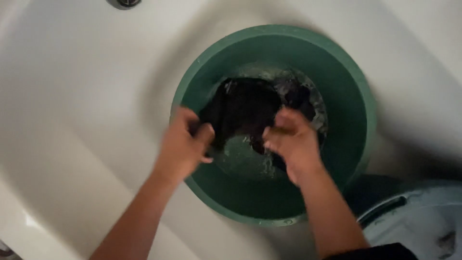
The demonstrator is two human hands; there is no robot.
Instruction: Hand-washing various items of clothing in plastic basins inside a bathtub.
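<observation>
A round green basin [346, 96] stands in a white bathtub [82, 96] and holds soapy water. A dark wet garment [245, 108] lies in it, partly lifted above the water. My left hand [185, 144] grips the garment's left edge at the basin's rim. My right hand [291, 137] is closed on the garment's right part, over the water. Both hands are blurred by motion.
The tub's metal drain fitting [124, 3] shows at the top edge. A pale bucket with a dark handle [414, 221] sits at the lower right, beside the basin. The tub's sloping wall runs along the left.
</observation>
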